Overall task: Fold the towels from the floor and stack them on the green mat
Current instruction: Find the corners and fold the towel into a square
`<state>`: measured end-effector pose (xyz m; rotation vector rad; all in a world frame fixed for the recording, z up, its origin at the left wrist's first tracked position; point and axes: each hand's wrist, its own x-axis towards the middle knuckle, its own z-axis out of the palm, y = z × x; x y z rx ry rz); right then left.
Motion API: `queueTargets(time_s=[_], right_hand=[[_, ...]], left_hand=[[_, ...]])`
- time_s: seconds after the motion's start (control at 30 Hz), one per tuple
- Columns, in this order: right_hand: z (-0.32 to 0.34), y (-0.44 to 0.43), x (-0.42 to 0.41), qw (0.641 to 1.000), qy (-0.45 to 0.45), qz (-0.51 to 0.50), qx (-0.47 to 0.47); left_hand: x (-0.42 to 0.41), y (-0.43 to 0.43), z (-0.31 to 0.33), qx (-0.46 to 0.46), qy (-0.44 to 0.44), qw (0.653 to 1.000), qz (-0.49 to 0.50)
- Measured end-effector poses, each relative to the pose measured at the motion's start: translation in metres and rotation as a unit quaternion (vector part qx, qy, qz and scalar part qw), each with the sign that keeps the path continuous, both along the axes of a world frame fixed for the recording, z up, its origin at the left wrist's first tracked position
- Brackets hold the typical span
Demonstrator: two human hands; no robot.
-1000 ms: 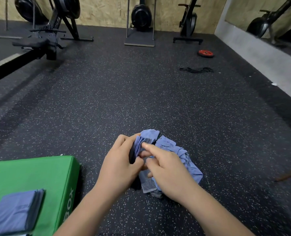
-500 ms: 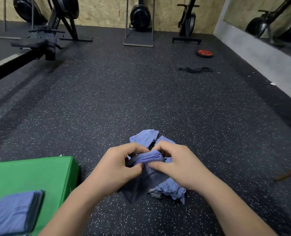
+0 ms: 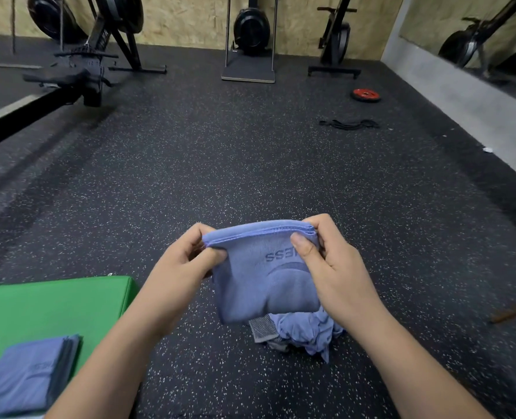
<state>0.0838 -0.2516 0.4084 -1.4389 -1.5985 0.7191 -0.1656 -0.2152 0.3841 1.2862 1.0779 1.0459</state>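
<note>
A blue towel (image 3: pixel 262 276) hangs flat at the lower centre, just above a crumpled towel pile (image 3: pixel 306 331). A folded stack (image 3: pixel 27 376) lies on the green mat (image 3: pixel 54 303), lower left.

Soft, even light leaves only faint shadows on the floor (image 3: pixel 250 164) — the wide lens bends the edges, and the corner towel stack (image 3: pixel 24 376) looks blurred.

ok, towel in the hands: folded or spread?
Part-folded: the blue towel hangs doubled, two hemmed layers showing along its top edge, which the left hand and right hand pinch at the corners.
</note>
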Motion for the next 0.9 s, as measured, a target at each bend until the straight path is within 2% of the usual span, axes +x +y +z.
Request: queueTargets(time_s=[0.07,0.13,0.23,0.3,0.37,0.43,0.5,0.6,0.67,0.73,0.83,0.9], right_hand=[[0.0,0.0,-0.004,1.0,0.008,-0.029,-0.002],[-0.003,0.002,-0.006,0.999,0.0,-0.05,-0.011],[-0.008,0.003,-0.011,0.997,-0.017,-0.07,-0.041],[-0.014,0.004,-0.013,0.995,0.006,-0.072,-0.063],[-0.018,0.007,-0.017,0.983,0.104,-0.057,-0.139],[-0.019,0.01,-0.021,0.934,0.259,-0.018,-0.244],[-0.019,0.009,-0.022,0.895,0.324,0.042,-0.304],[-0.023,0.006,-0.025,0.898,0.304,0.081,-0.309],[-0.027,0.005,-0.03,0.927,0.272,0.056,-0.251],[-0.03,0.007,-0.036,0.964,0.197,0.007,-0.179],[-0.027,0.008,-0.038,0.986,0.12,-0.052,-0.102],[-0.023,0.007,-0.036,0.992,0.07,-0.073,-0.071]], left_hand=[[0.009,-0.003,-0.001,-0.024,-0.038,0.999,0.021],[0.018,-0.006,-0.003,-0.02,-0.04,0.998,0.049],[0.024,-0.011,-0.007,0.031,0.019,0.995,0.092],[0.027,-0.015,-0.006,0.049,0.064,0.99,0.116],[0.027,-0.017,-0.005,0.053,0.089,0.986,0.128],[0.023,-0.015,-0.003,0.052,0.097,0.985,0.133],[0.016,-0.011,-0.001,0.049,0.087,0.986,0.136],[0.006,-0.005,0.001,0.042,0.075,0.986,0.143],[0.001,-0.003,-0.003,0.02,0.091,0.984,0.153],[0.002,-0.005,-0.005,-0.019,0.086,0.986,0.142],[0.004,-0.007,-0.012,-0.095,-0.005,0.993,0.066],[0.002,-0.006,-0.016,-0.107,-0.022,0.994,-0.001]])
